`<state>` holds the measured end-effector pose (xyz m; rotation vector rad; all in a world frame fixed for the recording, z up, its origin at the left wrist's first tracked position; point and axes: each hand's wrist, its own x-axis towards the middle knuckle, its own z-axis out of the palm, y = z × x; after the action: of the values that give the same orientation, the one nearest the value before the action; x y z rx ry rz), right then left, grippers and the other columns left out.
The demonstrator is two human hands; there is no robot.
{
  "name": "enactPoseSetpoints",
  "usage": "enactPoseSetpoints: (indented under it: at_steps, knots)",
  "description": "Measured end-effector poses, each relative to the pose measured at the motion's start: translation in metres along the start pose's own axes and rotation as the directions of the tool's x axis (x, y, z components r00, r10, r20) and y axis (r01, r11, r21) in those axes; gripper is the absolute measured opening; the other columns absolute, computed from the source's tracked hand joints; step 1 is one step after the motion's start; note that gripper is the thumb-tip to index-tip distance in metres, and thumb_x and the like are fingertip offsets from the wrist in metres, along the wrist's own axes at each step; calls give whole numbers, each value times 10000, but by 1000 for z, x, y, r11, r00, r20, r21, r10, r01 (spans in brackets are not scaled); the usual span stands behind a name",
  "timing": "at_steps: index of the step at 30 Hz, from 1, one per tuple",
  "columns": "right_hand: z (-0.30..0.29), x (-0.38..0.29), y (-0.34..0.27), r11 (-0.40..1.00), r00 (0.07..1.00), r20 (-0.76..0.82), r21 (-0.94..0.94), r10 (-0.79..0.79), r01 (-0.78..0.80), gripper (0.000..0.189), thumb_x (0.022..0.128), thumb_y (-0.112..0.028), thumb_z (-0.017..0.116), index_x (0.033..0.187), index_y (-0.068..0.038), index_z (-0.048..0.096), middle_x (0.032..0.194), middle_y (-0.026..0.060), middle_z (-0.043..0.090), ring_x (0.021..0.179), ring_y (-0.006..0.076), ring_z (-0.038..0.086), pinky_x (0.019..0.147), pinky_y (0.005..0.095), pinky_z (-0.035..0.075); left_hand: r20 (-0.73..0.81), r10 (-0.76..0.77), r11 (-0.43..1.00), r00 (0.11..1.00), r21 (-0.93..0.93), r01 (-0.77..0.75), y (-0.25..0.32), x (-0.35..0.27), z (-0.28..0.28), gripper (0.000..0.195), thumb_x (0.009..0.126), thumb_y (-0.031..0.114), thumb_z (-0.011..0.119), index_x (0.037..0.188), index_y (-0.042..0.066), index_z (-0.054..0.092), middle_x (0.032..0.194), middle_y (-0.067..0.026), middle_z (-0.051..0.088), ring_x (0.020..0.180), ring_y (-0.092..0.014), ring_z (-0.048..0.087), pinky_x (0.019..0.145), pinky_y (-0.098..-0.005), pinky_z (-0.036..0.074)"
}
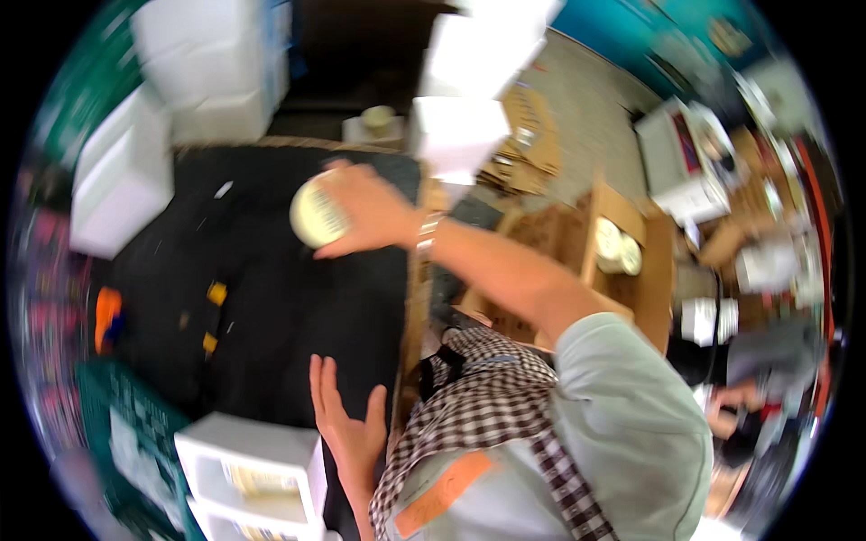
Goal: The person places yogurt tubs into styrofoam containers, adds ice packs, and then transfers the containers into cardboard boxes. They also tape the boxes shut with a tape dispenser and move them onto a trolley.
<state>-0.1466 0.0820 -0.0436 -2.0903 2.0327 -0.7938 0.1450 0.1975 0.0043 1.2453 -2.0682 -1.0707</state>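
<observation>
My right hand [369,203] is closed around a pale cream round tub [316,215] that bears printing. It holds the tub over a black tabletop [270,291]; whether the two touch is unclear. Nothing is in my left hand [348,419], whose fingers are spread above the near table edge. Beside that hand stand white boxes with open fronts [254,433], with cream containers [260,481] inside. A yellow-and-black tool [213,314], perhaps a cutter, and an orange-and-blue object [108,318] lie across the table, both blurred.
White boxes [122,176] stand at the far side, and more [457,135] are stacked past the table's corner. A green crate [128,433] is by my left. Cardboard boxes [649,291] holding round tubs [619,247] are behind my right arm. Another person's hand [734,406] shows behind.
</observation>
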Motion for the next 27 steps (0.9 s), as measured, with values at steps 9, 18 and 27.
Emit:
enactPoseSetpoints:
  at_steps: [9, 18, 27]
  knots:
    - [13, -132, -34, 954, 917, -359, 292, 176, -69, 700, 787, -392, 723, 1291, 40, 499, 1416, 309, 389, 1362, 435, 344, 1090, 543, 320, 772, 109, 987, 626, -10, -160, 15, 33, 114, 534, 845, 154, 688, 1289, -90, 522, 1273, -283, 577, 1197, -408, 551, 1013, -429, 425]
    - [-140, -610, -133, 234, -168, -502, 640, 848, -732, 313, 842, -188, 705, 1114, -40, 658, 959, 139, 694, 823, 263, 697, 744, 365, 568, 980, 193, 660, 44, -96, -745, 69, -41, 197, 545, 889, 291, 679, 1276, -64, 537, 1196, -297, 604, 1117, -451, 576, 941, -457, 465]
    - [-205, -973, -285, 117, -637, -771, 632, -12, -766, 267, 904, -110, 676, 1148, -20, 615, 1081, 91, 688, 953, 182, 669, 779, 292, 545, 795, 354, 890, -492, -449, -86, 254, -359, 439, 595, 964, 280, 620, 1418, -43, 410, 1414, -244, 483, 1324, -321, 475, 1090, -408, 380]
